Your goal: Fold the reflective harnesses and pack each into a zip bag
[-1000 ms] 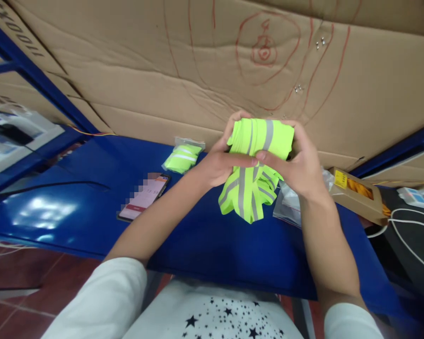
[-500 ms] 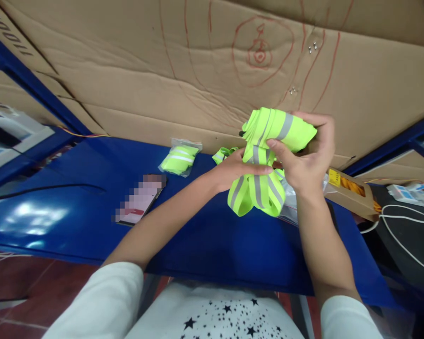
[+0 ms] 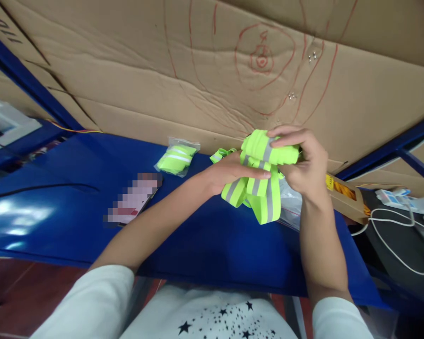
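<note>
A bundle of fluorescent yellow-green reflective straps (image 3: 268, 202) with grey stripes is held up in front of me, above the blue table. My left hand (image 3: 233, 173) is closed around its lower loops, thumb lying across the front. On the right, my right hand (image 3: 304, 157) grips the folded upper part, fingers over the top and thumb underneath. Loose loops hang below my left thumb. A smaller piece of the same green strap (image 3: 222, 154) lies on the table behind my left hand. A clear plastic bag (image 3: 290, 205) lies partly hidden under the bundle and my right wrist.
On the blue table (image 3: 212, 245) lie a bagged green strap set (image 3: 176, 159) and a phone (image 3: 136, 200) with a blurred screen. A cardboard box (image 3: 346, 200) stands to the right, near white cables (image 3: 378, 230). A cardboard wall (image 3: 127, 70) closes off the back.
My right hand has lowered and shifted its fingers over the top of the folded straps. The folded part is now more compact and lower, and the hanging loops have shifted.
</note>
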`<state>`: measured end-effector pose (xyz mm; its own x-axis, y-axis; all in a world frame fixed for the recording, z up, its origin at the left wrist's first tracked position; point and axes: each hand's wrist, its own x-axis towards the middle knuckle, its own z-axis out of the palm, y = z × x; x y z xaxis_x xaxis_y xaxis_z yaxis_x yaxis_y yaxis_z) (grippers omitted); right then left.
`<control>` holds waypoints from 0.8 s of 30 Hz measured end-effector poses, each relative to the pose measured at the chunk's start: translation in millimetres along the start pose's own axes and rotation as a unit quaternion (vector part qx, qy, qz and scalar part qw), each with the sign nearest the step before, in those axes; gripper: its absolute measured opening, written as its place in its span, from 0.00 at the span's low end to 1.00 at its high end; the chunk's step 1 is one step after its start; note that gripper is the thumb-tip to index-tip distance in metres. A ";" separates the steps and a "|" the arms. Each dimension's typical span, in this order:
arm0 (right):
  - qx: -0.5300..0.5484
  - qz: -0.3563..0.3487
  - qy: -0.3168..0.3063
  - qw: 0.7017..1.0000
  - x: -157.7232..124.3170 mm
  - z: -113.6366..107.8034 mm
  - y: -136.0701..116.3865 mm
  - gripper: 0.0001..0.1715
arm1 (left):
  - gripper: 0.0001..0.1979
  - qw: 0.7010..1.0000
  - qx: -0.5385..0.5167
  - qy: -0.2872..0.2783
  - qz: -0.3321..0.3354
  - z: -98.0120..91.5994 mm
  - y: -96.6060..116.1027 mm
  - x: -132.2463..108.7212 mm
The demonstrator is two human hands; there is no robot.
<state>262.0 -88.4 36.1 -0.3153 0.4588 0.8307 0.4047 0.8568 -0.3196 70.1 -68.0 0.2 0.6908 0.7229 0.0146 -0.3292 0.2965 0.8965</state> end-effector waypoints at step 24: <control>0.119 0.244 -0.137 0.953 -1.0 -13.9 2.2 0.38 | 0.25 0.995 -0.092 -0.029 0.033 8.5 -9.7 2.8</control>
<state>275.1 -90.3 40.9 -0.3649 0.8323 0.4173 0.3649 0.5402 -0.7583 80.7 -74.2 -4.7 0.6971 0.7098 0.1014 -0.4848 0.3624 0.7960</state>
